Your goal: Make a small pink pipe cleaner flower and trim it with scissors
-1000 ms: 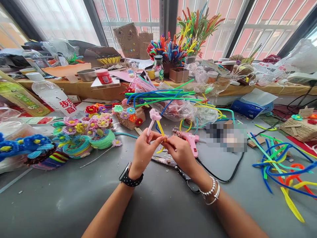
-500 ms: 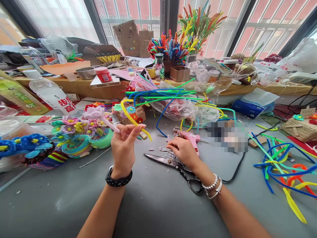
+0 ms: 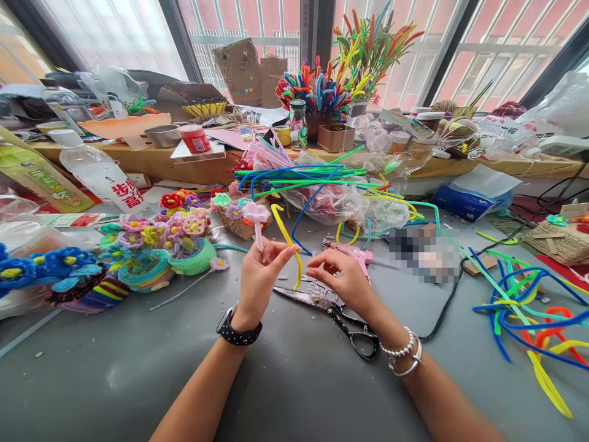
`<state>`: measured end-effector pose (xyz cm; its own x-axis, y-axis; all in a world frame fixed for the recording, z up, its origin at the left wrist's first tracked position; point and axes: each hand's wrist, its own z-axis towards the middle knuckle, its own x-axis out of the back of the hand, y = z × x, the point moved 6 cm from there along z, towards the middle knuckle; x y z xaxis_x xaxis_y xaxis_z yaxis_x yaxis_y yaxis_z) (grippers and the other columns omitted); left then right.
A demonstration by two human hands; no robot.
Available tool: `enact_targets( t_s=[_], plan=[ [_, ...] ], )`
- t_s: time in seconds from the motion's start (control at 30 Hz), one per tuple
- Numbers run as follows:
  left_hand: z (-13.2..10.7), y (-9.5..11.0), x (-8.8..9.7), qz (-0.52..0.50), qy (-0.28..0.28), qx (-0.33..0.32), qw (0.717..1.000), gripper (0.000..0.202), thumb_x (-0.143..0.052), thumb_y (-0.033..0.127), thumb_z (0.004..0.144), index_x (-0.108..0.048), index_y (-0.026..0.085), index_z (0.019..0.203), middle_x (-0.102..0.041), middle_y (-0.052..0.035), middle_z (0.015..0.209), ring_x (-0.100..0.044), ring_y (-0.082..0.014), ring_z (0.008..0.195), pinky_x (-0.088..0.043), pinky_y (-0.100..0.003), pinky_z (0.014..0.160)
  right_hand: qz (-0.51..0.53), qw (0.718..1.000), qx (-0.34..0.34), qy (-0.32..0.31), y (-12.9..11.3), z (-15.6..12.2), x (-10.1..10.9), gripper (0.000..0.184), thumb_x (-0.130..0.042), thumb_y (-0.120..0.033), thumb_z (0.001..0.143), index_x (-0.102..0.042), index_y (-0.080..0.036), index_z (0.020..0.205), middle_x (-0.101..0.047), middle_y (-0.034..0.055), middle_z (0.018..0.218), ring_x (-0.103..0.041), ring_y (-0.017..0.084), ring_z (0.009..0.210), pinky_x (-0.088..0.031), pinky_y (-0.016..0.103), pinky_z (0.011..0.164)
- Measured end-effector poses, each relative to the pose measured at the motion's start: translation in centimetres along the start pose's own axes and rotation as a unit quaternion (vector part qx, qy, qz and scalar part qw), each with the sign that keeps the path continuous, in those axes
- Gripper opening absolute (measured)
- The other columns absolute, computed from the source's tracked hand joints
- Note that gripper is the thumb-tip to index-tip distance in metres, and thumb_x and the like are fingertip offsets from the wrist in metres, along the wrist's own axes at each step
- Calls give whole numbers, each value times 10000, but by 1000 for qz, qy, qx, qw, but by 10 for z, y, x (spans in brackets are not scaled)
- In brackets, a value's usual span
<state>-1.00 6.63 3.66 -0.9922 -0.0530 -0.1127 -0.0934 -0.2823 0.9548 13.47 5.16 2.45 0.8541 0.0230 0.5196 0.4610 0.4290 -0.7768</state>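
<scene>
My left hand [image 3: 258,283] is closed on a pale pink pipe-cleaner flower [image 3: 256,213], its stem upright in the fingers. A bent yellow pipe cleaner [image 3: 281,226] is pinched between the thumb and fingers of the same hand, its lower end hanging below the thumb. Just right of that end, my right hand [image 3: 347,283] hovers with bent fingers, thumb and fingertips apart; I see nothing in it. Black-handled scissors [image 3: 363,345] lie on the table below the right hand. Behind it a pink glue gun [image 3: 362,256] is partly hidden.
Pipe-cleaner flower pots [image 3: 191,258] crowd the left, beside a clear bottle [image 3: 99,172]. Long pipe cleaners [image 3: 304,175] lie over plastic bags at the back. More loose pipe cleaners [image 3: 510,307] tangle at right, near a black cable [image 3: 444,319] and a blue tissue pack [image 3: 462,199].
My left hand has moved right with the flower and the yellow pipe cleaner, which now stand more upright. It is closer to my right hand, whose thumb and fingers have parted.
</scene>
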Motion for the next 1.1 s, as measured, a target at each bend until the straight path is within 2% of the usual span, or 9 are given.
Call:
enact_targets(
  t_s=[0.07,0.23,0.47,0.63,0.73,0.83,0.93,1.03,1.1],
  plan=[
    [-2,-2,-4,3,-15,2,1000,375,-648,208,636,-279,194,574,-634,8,678,-584,-121,662,-426,-248,645,23,1000,-2,-2,-4,-1,-2,207,-570,-360,748,-617,-168,811,-616,25,749,-513,116,596,-408,230,533],
    [-5,-7,-11,4,-55,27,998,384,-645,214,638,-268,192,568,-627,12,663,-576,-114,625,-428,-244,634,34,999,-6,7,-4,-2,-4,150,-543,-295,774,-606,-158,768,-594,14,689,-500,109,581,-395,220,523],
    [-6,-5,-14,-6,-74,48,996,323,-573,246,707,-276,196,589,-573,23,610,-583,-122,654,-445,-270,673,74,993,-42,82,4,-1,16,159,-551,-309,759,-572,-155,728,-576,17,694,-506,108,592,-402,208,526],
    [-5,-6,-14,45,-89,32,995,316,-578,203,691,-276,194,597,-465,60,559,-458,-69,535,-374,-202,536,93,989,-66,92,8,-1,23,177,-553,-335,749,-573,-159,737,-583,22,697,-502,112,580,-408,219,532],
    [-4,-11,-15,59,-106,27,992,312,-579,174,675,-274,196,614,-417,69,582,-418,-58,521,-364,-190,511,100,988,-74,95,10,0,24,183,-558,-342,742,-574,-160,744,-582,25,718,-493,110,587,-405,215,528],
    [-4,-17,-19,78,-143,38,986,299,-596,172,652,-299,192,639,-490,26,735,-498,-79,628,-427,-215,573,125,985,-86,87,11,0,24,188,-556,-344,744,-572,-157,750,-581,23,700,-472,99,554,-396,212,509],
    [-7,-22,-25,78,-185,63,978,291,-600,224,665,-310,192,659,-561,-54,911,-568,-138,765,-471,-292,657,174,977,-94,84,12,0,24,186,-549,-337,748,-568,-152,758,-588,20,685,-452,85,516,-390,208,490],
    [-10,-23,-29,43,-214,79,973,318,-602,240,674,-289,198,632,-619,-76,873,-588,-163,794,-470,-337,714,232,963,-105,87,13,-1,24,180,-549,-330,746,-563,-150,740,-596,17,681,-430,73,489,-375,198,463],
    [-13,-24,-31,39,-232,89,968,323,-616,239,663,-299,198,619,-638,-64,807,-591,-158,745,-469,-326,692,258,956,-110,88,12,0,23,175,-550,-326,745,-560,-152,730,-601,16,684,-417,68,480,-362,195,451]
  ],
)
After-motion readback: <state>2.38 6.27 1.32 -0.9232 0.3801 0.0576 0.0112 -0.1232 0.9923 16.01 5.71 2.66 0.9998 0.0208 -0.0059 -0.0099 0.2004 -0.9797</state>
